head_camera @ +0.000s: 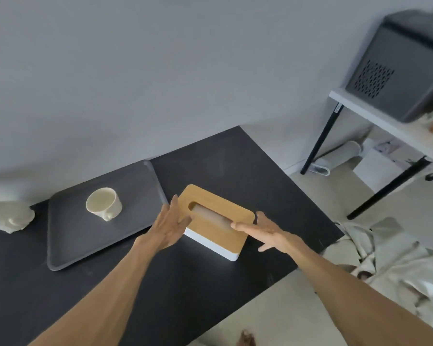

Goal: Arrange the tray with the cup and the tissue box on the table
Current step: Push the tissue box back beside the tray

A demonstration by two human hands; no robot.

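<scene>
A tissue box (214, 236) with a wooden lid and white base stands on the black table (160, 290), right of a dark grey tray (70, 243). A cream cup (104, 206) sits on the tray. My left hand (169, 224) is flat against the box's left end, fingers extended. My right hand (265, 229) lies along the box's right end with fingers stretched over the lid. Neither hand is wrapped around the box.
A pale ceramic figure (8, 216) stands at the table's left edge by the wall. To the right is a white shelf (385, 118) with a grey appliance (405, 71). Crumpled cloth (390, 260) lies on the floor near the table's right corner.
</scene>
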